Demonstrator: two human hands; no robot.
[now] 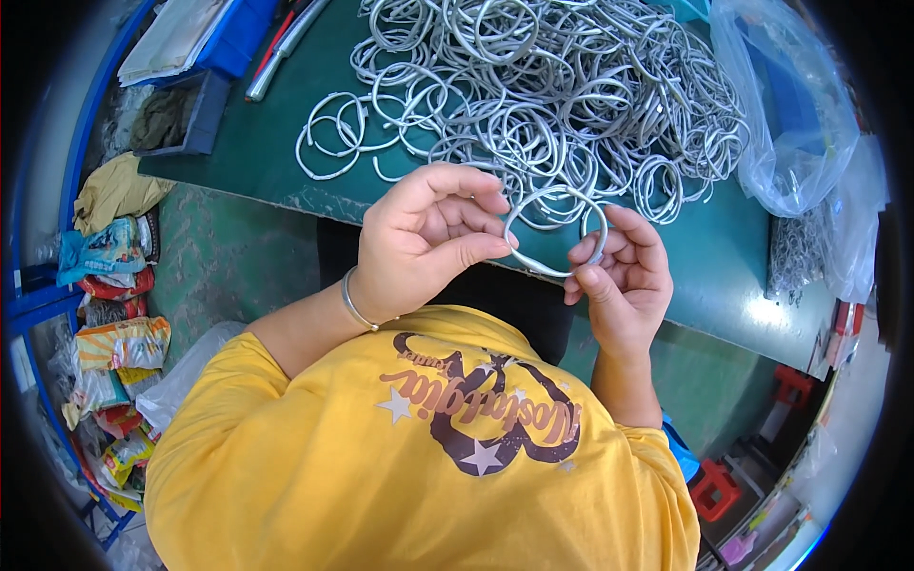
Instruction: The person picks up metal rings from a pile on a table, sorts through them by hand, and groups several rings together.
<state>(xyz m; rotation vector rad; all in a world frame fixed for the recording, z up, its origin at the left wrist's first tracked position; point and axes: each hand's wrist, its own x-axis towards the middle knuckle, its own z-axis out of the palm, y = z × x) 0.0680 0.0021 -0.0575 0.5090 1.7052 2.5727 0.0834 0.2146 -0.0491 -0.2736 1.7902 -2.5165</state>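
Table edge apparently passes near the held ring.

The heap of grey rings is cut off at the top edge.

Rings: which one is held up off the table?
The ring pinched in the right hand, its other side at the left hand; the other rings lie on the table.
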